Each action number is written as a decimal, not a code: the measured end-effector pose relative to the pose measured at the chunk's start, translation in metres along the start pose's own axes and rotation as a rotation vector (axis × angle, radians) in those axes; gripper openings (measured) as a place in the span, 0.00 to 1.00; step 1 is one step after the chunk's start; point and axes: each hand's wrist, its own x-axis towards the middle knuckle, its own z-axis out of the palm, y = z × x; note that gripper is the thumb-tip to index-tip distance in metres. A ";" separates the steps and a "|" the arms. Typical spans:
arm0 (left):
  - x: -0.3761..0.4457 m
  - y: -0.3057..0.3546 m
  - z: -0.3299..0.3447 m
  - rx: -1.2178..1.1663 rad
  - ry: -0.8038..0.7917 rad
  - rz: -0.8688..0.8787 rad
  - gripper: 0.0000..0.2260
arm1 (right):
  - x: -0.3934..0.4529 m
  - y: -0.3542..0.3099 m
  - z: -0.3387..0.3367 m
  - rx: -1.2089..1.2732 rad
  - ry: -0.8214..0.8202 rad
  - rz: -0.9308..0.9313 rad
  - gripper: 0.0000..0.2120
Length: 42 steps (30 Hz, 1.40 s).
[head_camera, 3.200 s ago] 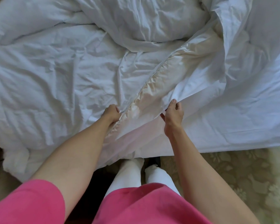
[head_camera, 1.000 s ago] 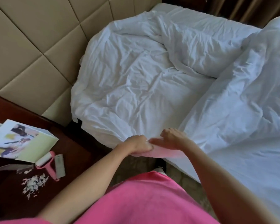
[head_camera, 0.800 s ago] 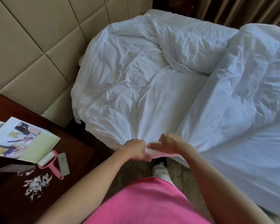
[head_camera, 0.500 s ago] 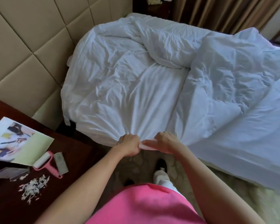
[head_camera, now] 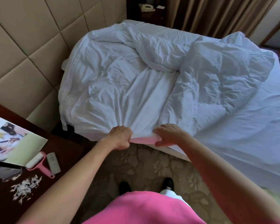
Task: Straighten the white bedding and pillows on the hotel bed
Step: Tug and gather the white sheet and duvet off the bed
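Hands come first: our left hand (head_camera: pixel 120 137) is closed in a fist on the near edge of the white duvet (head_camera: pixel 120 88), and our right hand (head_camera: pixel 169 135) pinches the same edge just beside it, thumb under and fingers on top. Between the two hands the cloth edge looks pink. The duvet fans out from our grip in long wrinkles and covers the head end of the bed, up against the padded headboard (head_camera: pixel 27 46). Farther across, it is bunched in a big crumpled heap (head_camera: pixel 220 75) near the middle of the bed. At the right side the flat white sheet (head_camera: pixel 249 135) lies bare down to the near edge of the mattress. We cannot tell if any pillow lies under the heap. To our left a dark wood nightstand (head_camera: pixel 68 152) holds an open magazine (head_camera: pixel 11 141), a pink lint roller (head_camera: pixel 36 163), a grey remote (head_camera: pixel 53 163) just beside it, and a small pile of white scraps (head_camera: pixel 26 188) near its front edge. Below us is patterned carpet (head_camera: pixel 149 167), with our pink top at the bottom.
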 end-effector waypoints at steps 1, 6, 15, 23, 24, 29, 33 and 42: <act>0.001 0.000 -0.007 -0.022 -0.054 0.010 0.11 | 0.000 0.011 0.000 -0.045 -0.073 -0.030 0.28; 0.022 0.000 -0.025 -0.108 -0.002 -0.161 0.08 | -0.002 0.056 -0.022 -0.103 0.098 -0.117 0.24; 0.059 0.075 -0.025 -0.167 0.065 -0.218 0.20 | 0.006 0.047 -0.022 0.070 0.330 -0.175 0.12; 0.091 0.110 -0.003 -0.420 -0.100 -0.347 0.22 | 0.018 0.108 -0.011 0.439 0.125 -0.319 0.13; 0.096 0.106 -0.001 -0.404 -0.148 -0.361 0.18 | 0.024 0.114 -0.012 0.481 0.129 -0.307 0.10; 0.145 0.102 -0.009 -0.599 -0.104 -0.307 0.05 | 0.054 0.156 -0.018 0.460 0.146 -0.100 0.05; 0.214 0.114 -0.026 -0.611 -0.163 -0.234 0.07 | 0.067 0.211 -0.019 0.404 0.081 0.118 0.05; 0.391 0.133 -0.059 -0.651 -0.137 -0.137 0.08 | 0.118 0.346 -0.019 0.551 0.049 0.493 0.04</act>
